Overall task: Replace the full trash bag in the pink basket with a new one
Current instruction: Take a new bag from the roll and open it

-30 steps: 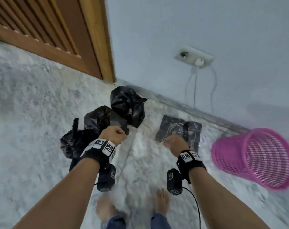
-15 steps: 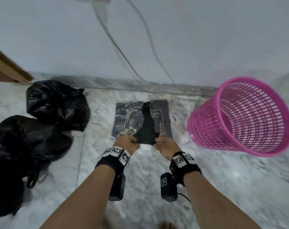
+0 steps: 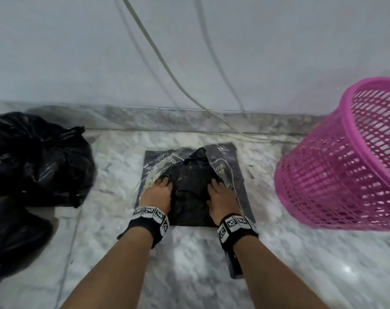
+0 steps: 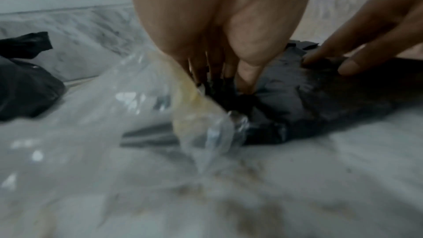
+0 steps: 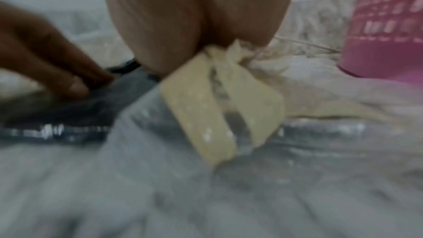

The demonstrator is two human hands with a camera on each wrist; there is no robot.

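Two hands now lie on the packet of new trash bags (image 3: 195,188) on the floor; half a second ago they pinched only its near edge. Since then the view has closed in, so the packet fills the middle and the pink basket (image 3: 336,170) is cut by the right edge. That basket stands tilted on the marble floor (image 3: 189,264), near the packet but apart from it, with no bag inside that I can make out. Two full black trash bags (image 3: 40,157) sit well to the left, as before. Behind runs a pale wall (image 3: 67,52) with a marble skirting and white cables (image 3: 167,70) hanging down to the floor. The left hand (image 3: 156,192) has its fingers dug into crumpled black plastic beside the clear wrapper (image 4: 142,108), thumb pressing in. The right hand (image 3: 221,195) grips a twist of clear wrapper with a cream strip (image 5: 219,115); blur hides its fingers.
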